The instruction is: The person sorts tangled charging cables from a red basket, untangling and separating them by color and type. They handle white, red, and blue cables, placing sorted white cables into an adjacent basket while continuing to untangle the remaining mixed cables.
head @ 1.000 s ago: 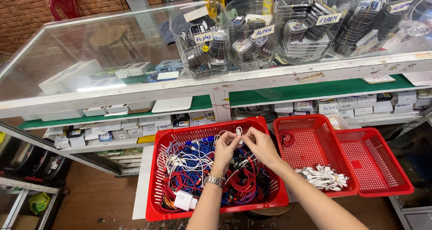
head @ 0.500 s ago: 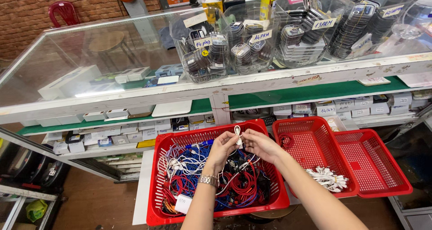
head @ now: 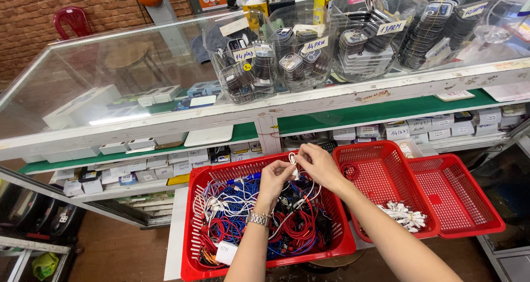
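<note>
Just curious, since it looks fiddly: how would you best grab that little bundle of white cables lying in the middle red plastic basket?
Judging by its pose, pinch the bundle of white cables around its middle, coming straight down from above. It lies flat and alone on the floor of the middle red plastic basket, whose walls block any sideways approach. Its splayed plug ends would likely slip loose if gripped.

I see white paper labels [head: 315, 44] on clear tubs atop the counter, and small white boxes [head: 419, 129], probably retail packs, lining the green shelf.
</note>
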